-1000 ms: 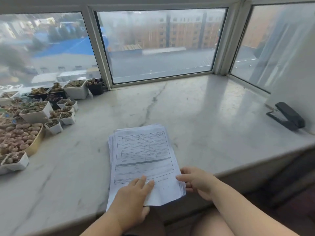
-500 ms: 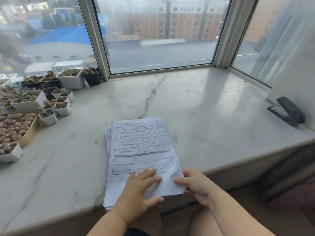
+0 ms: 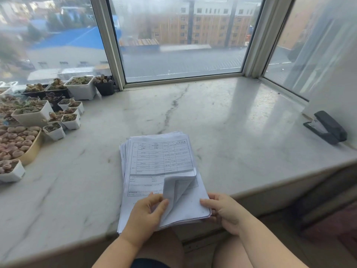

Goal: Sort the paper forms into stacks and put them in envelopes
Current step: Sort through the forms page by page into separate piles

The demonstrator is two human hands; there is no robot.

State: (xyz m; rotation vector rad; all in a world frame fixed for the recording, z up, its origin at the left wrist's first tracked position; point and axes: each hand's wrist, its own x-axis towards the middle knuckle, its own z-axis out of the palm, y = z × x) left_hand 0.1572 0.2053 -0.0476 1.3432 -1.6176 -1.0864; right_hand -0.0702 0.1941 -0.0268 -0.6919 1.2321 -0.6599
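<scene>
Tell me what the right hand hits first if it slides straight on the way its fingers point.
The right hand points left across the stack of forms. It would probably meet the curled-up top sheet first, then the left hand pinching it; depth is uncertain.

We cannot read the small printed table on the white stack of paper forms [image 3: 162, 161], and its near left corner lies hidden under the left hand [image 3: 146, 213]. The cluster of white and black square succulent pots [image 3: 48, 113] runs off the left edge.
</scene>
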